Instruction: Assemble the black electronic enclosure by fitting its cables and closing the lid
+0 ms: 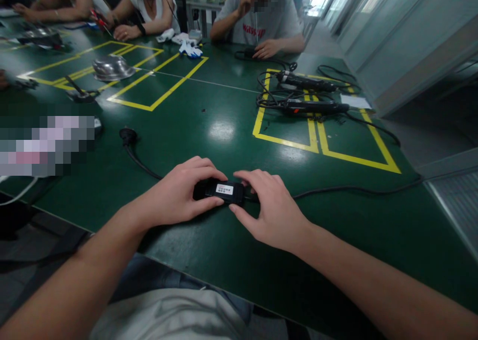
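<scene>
A black power adapter (228, 197) with a white label on top lies on the green table in front of me. My left hand (181, 190) grips its left end, thumb on the near side and fingers on the far side. Around the right end curve the thumb and fingers of my right hand (278, 208). From the left side a black cord runs to a plug (128, 136) lying on the table. Another black cord (358, 187) leaves to the right, toward the table's edge. The adapter's underside is hidden.
Two black corded power tools (317, 107) lie at the right within yellow tape outlines (287, 143). A shiny metal bowl-like part (112, 67) and white-blue gloves (190, 49) lie farther back. Several people sit across the green table (194, 116). A pixelated object is at left.
</scene>
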`<state>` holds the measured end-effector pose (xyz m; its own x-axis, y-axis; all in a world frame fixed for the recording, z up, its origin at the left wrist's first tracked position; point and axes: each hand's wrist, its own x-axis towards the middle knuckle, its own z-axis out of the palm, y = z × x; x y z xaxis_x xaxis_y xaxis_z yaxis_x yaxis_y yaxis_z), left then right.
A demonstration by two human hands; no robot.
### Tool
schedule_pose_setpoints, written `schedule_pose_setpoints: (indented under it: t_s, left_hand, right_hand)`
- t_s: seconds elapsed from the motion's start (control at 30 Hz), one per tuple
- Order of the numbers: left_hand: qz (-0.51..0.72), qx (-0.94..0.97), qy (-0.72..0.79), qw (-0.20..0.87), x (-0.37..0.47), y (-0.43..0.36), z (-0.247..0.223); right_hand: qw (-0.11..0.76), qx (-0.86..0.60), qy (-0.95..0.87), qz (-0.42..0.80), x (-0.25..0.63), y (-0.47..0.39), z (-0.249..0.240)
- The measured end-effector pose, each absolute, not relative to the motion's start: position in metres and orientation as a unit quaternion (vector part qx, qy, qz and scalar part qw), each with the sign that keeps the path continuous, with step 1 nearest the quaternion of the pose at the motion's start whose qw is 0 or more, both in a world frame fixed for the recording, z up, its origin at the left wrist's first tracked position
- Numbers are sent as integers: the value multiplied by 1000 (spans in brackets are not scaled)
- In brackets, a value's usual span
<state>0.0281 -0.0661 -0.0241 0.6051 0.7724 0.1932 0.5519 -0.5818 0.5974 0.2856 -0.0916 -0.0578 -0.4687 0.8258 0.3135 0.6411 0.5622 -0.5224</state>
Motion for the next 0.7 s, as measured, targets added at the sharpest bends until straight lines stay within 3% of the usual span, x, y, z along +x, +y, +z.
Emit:
schedule_pose_setpoints:
  t_s: [0.23, 0.4, 0.6, 0.7]
  left_hand:
    - [241, 812, 519, 118, 18, -45, -33]
    - [187, 823, 520, 133, 14, -35, -42]
    - [267, 821, 494, 99, 17, -51, -32]
    - [231, 856, 442, 140, 20, -60, -26]
  right_hand:
    - [288, -437, -832, 184, 288, -91, -57]
    - [279, -432, -841, 168, 287, -89, -55]
    - [269, -436, -845, 150, 284, -87, -58]
    - [267, -428, -852, 143, 284, -87, -60]
